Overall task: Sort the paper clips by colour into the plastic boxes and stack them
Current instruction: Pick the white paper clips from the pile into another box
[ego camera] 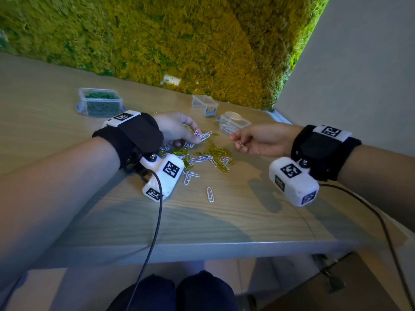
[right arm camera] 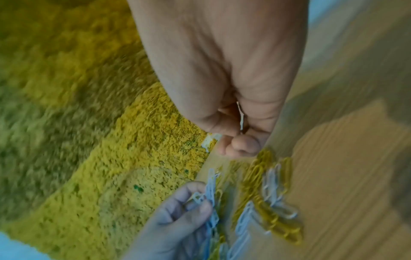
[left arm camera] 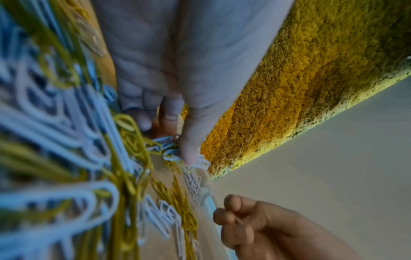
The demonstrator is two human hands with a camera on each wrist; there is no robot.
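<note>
White clips (ego camera: 203, 136) (bunched) in left hand (ego camera: 177, 129)

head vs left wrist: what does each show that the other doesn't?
Head only: the closed box of green clips, the empty box, the open box with white clips, and the lone white clip. Left wrist only: the left thumb tip pressing on white clips. Both: the mixed pile, the left hand, and the right hand pinching a clip.

— What couldn't you make out?
— The right hand (ego camera: 258, 142) held something thin; too small to tell its colour. The left wrist camera (ego camera: 164, 176) hid part of the clips (ego camera: 208, 153).
— And the wrist views?
— Blurred; near clips (left arm camera: 55, 123) smeared, the arms cut off.
</note>
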